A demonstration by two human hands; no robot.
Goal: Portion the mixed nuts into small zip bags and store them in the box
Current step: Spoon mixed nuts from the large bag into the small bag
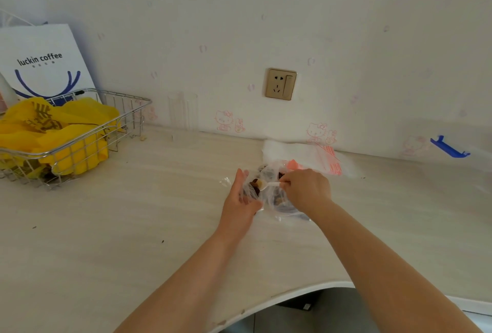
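A clear plastic bag of mixed nuts [277, 201] lies on the pale table [133, 226] between my hands. My right hand [306, 189] pinches a small white plastic spoon [267, 185] whose bowl carries a few brown nuts. My left hand [241, 199] holds a small clear zip bag [250, 190] against its palm, thumb curled at the bag's lower edge, and the spoon's bowl sits at the bag's mouth. Behind them lies a flat stack of empty zip bags with red print [328, 158]. Which container is the storage box I cannot tell.
A wire basket [127, 117] holding crumpled yellow plastic bags [66, 130] stands at the left, with a white coffee paper bag [42, 61] behind it. A wall socket [281, 83] is above the table. A blue clip [448, 147] sits at the far right. The table's curved front edge [306, 290] is near me.
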